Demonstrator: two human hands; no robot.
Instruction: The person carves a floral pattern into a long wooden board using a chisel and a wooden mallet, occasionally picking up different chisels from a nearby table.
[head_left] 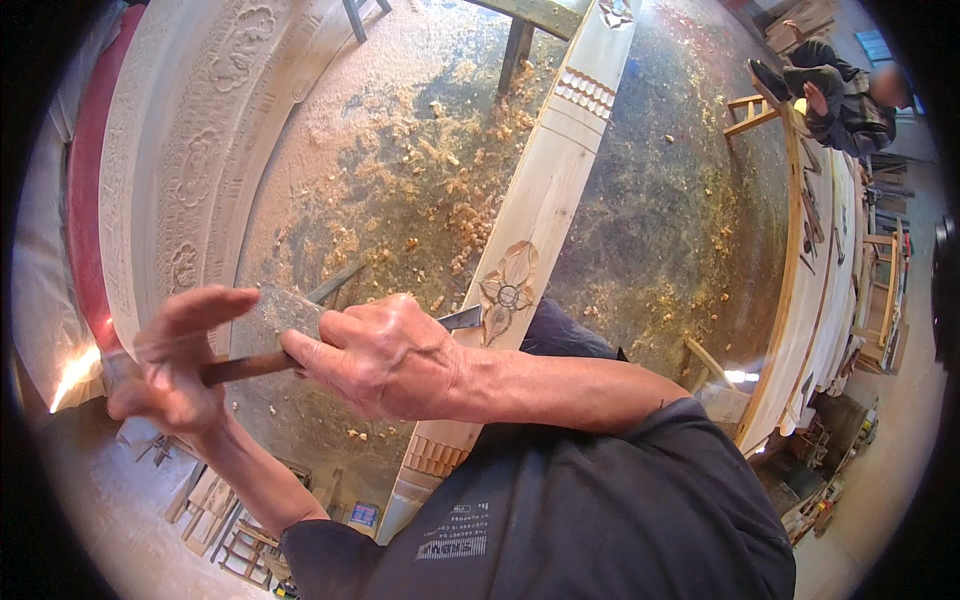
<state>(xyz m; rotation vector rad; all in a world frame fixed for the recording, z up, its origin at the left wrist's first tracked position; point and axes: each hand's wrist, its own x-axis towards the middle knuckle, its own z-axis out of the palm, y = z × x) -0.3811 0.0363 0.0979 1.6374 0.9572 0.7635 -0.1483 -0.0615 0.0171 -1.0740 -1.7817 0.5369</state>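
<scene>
My right hand point(385, 355) is closed around a chisel point(462, 319) with a flat metal blade and a long brown wooden handle. The blade tip reaches the edge of a carved flower point(507, 296) on a long pale wooden board point(550, 190). The handle's rear end points toward my left hand point(180, 355), which is blurred by motion. Its fingers are spread, with the palm turned to the handle end; whether they touch I cannot tell. Rows of carved ridges cross the board above and below the flower.
Wood shavings point(430, 220) litter the floor. Large carved panels point(200, 150) stand at the left. A wooden trestle point(530, 20) supports the board's far end. At the upper right, a person point(845, 100) sits beside another long board point(790, 320). Timber pieces point(215, 505) lie at the lower left.
</scene>
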